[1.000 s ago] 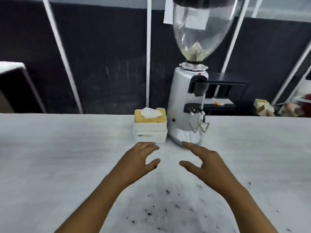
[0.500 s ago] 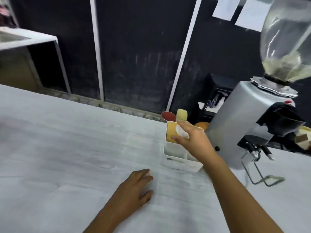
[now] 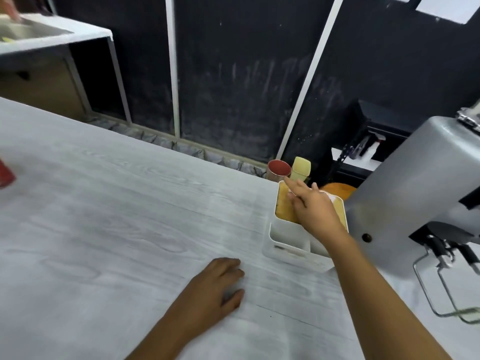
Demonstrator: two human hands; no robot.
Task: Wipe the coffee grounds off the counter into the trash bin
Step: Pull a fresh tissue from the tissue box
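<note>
My right hand [image 3: 313,211] lies over the top of a white tissue box [image 3: 285,239] with a yellow-brown lid [image 3: 282,203]. Its fingers are stretched out across the lid, the index finger pointing away. A small bit of white tissue [image 3: 329,196] shows past the knuckles; the palm hides whether the fingers hold it. My left hand [image 3: 215,288] rests palm down on the pale wood-grain counter [image 3: 104,203], holding nothing. No coffee grounds and no trash bin are in view.
A grey coffee grinder [image 3: 405,203] stands just right of the box, its wire fork [image 3: 441,289] sticking out. Behind the box are a red cup [image 3: 278,168], a cream block [image 3: 301,168] and something orange [image 3: 337,189]. A red object [image 3: 5,172] sits at the left edge.
The view swung left and down, so the grounds left the frame. My right hand reached to the tissue box and now lies lower on its lid. My left hand settled flat on the counter.
</note>
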